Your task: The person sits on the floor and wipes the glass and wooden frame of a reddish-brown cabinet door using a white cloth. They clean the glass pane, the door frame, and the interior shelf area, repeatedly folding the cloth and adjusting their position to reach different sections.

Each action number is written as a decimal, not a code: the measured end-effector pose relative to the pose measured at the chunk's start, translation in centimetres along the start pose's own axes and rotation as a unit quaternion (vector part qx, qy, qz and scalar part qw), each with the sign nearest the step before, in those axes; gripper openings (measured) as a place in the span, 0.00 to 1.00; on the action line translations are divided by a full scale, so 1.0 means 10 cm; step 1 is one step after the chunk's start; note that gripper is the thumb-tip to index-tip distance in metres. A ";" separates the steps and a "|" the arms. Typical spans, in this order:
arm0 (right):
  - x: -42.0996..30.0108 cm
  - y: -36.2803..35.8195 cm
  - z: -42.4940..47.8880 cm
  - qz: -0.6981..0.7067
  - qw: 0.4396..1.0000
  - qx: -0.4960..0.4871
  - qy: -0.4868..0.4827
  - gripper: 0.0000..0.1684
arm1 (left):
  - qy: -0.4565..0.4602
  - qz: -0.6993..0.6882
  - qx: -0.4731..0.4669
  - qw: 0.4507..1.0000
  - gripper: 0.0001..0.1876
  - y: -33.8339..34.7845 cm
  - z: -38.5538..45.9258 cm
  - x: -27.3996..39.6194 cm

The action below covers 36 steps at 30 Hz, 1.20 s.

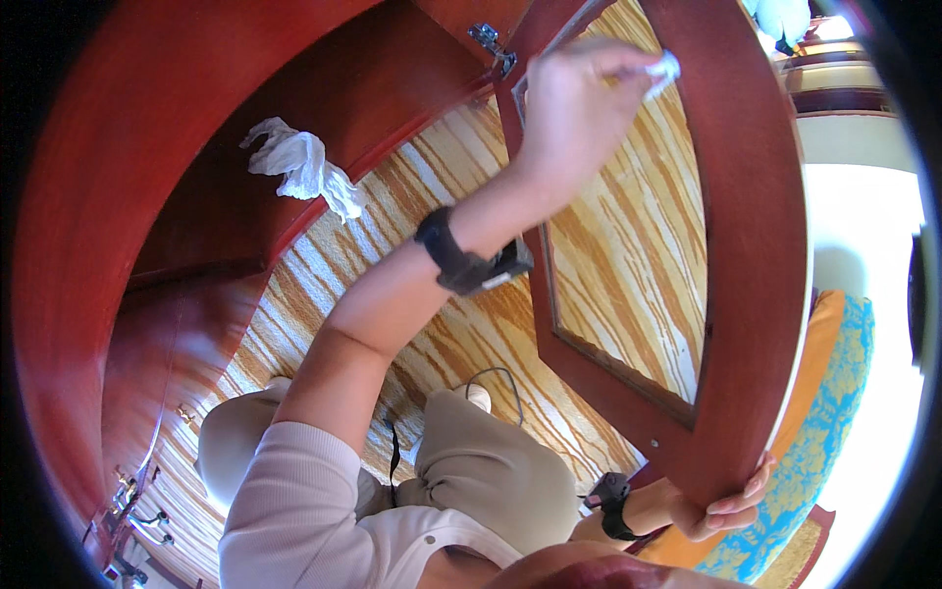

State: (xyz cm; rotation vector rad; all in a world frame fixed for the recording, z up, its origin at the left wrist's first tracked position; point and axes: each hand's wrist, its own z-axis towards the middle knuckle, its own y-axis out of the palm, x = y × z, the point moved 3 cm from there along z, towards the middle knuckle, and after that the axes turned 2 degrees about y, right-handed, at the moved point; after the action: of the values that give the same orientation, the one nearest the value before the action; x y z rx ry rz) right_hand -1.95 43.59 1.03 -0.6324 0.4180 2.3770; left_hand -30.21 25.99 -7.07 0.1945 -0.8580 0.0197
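My left hand point(578, 118) reaches across the upper part of a reddish-brown wooden cabinet door point(751, 243). Its fingertips pinch a small, blurred white wad point(664, 72), perhaps tissue or cloth. Striped carpet shows through the door's framed panel point(633, 272); whether glass fills it I cannot tell. At the lower right, my right hand point(725, 508) grips the door's bottom outer corner, fingers wrapped over the edge. The door stands swung out on a metal hinge point(493, 50). A crumpled white cloth point(302, 166) lies over the cabinet's front ledge point(353, 173).
The wooden cabinet body point(66, 243) curves along the left, with metal handles point(151, 523) low down. Behind the door is a seat or cushion with blue and gold patterned fabric point(824, 412). A thin dark cable point(508, 383) lies on the striped carpet point(441, 324) by my foot.
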 end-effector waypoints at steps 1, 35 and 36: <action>0.00 -0.01 0.00 -0.018 1.000 0.009 0.005 0.06 | 0.011 -0.005 0.001 1.000 0.09 0.02 -0.07 0.09; 0.23 -0.21 0.21 0.033 0.997 -0.025 0.071 0.10 | 0.181 0.005 -0.099 0.979 0.12 0.56 -1.36 0.99; 0.22 -0.21 0.21 0.031 0.997 -0.024 0.071 0.10 | 0.175 0.011 -0.084 0.981 0.12 0.54 -1.28 0.92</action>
State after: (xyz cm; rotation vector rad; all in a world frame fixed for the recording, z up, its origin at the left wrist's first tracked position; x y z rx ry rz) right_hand -2.77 47.21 1.35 -0.8258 0.4480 2.4146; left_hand -15.14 33.07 -7.43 0.0211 -0.5062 0.0019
